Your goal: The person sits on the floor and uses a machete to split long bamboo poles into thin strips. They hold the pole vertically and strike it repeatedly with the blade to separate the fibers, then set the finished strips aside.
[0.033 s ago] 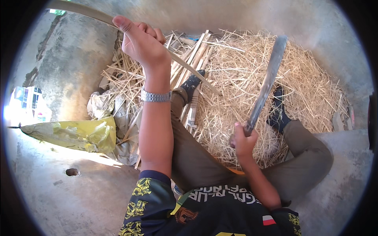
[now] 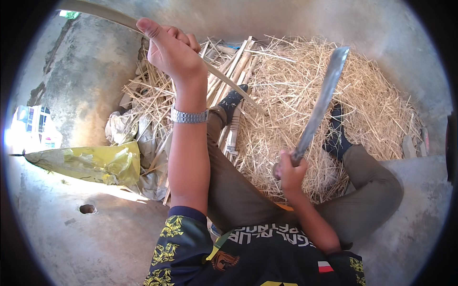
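My left hand [image 2: 174, 55], raised at the upper left, is closed around a long, pale bamboo strip [image 2: 224, 78]. The strip curves from the top left corner down to the right, its lower end over the pile of shavings. In my right hand [image 2: 292, 175] is the handle of a machete [image 2: 320, 102], its wide grey blade slanting up and away to the right. The blade is apart from the strip. A heap of pale, straw-like shavings [image 2: 286, 90] lies under both, between my feet.
Several split lengths of bamboo [image 2: 241, 62] lie left of the heap, beside my left foot [image 2: 232, 101]. My right foot [image 2: 337, 133] rests at the heap's right. A yellow plastic sheet [image 2: 105, 162] hangs at the left, near a small hole [image 2: 88, 209] in the concrete. Concrete walls [image 2: 296, 19] rise behind.
My right hand and the machete have shifted slightly left and down. My left hand and the bamboo strip look the same.
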Demonstrator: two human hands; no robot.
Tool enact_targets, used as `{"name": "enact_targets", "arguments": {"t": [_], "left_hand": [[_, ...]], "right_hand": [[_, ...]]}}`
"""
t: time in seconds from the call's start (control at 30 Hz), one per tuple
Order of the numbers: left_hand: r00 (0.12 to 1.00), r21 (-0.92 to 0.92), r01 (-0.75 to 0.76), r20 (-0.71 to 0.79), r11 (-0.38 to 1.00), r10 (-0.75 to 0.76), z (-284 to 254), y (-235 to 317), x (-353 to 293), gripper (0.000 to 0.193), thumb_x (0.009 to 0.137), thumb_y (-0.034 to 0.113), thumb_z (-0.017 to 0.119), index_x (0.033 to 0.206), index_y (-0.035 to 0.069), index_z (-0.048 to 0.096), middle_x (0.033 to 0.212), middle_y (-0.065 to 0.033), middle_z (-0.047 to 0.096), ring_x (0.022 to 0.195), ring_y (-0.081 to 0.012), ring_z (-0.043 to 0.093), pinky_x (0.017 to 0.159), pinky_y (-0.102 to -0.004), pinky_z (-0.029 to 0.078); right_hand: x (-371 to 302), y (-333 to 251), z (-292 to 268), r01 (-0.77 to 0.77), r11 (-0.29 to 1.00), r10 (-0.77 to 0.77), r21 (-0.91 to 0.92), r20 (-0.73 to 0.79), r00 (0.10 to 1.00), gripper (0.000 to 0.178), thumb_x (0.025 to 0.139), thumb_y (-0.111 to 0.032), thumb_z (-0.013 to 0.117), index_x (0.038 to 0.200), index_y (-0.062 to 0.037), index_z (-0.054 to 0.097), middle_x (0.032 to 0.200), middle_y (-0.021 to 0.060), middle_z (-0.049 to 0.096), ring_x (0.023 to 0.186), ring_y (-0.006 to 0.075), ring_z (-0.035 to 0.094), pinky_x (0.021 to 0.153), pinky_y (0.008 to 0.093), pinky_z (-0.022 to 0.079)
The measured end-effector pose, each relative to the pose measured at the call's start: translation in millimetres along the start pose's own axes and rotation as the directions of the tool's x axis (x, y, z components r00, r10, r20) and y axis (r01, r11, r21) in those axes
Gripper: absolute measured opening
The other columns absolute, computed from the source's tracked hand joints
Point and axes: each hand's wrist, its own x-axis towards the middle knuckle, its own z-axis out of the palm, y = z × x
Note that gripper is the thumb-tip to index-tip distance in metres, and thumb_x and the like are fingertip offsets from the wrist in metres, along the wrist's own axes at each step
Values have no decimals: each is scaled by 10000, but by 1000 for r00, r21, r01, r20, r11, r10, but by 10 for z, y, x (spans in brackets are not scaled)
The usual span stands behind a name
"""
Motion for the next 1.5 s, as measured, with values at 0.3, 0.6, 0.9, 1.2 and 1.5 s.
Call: {"name": "enact_targets", "arguments": {"t": [0.3,0.6,0.9,1.2,1.5], "left_hand": [[999,18,-41,-22,999,41,-4,-1,46,679,958,718,499,657,149,285,542,53,239,436,-65,228,388,-256,226],[998,30,-23,-50,999,24,33,-1,-46,678,937,755,478,695,148,296,570,54,224,448,-81,232,404,-270,217],[995,-3,-89,-48,996,89,-18,-44,10,685,977,687,503,623,181,208,532,67,234,426,-45,208,365,-231,222],[1000,13,-5,16,1000,4,31,40,-115,669,955,726,485,679,153,277,574,48,212,459,-83,231,410,-275,224],[974,-57,79,218,995,-65,-31,38,-41,677,959,756,422,669,161,284,562,48,206,452,-96,237,433,-288,211]], "right_hand": [[4,-243,-52,159,789,-142,-593,75,987,273,900,-213,699,768,9,611,601,83,597,538,164,550,545,358,435],[250,29,0,-56,699,244,-713,164,956,222,821,-166,627,702,15,575,626,122,605,557,260,588,585,433,460],[4,-178,-7,327,886,-302,-328,126,945,202,949,-82,657,771,-29,578,595,-31,510,547,49,440,508,280,355],[365,265,-159,20,617,106,-787,107,989,233,818,-212,683,774,12,634,631,130,633,563,267,617,594,420,495],[110,-182,-16,-454,887,460,-84,257,850,217,877,-57,692,782,-91,499,534,-25,465,373,71,408,352,272,334]]}}
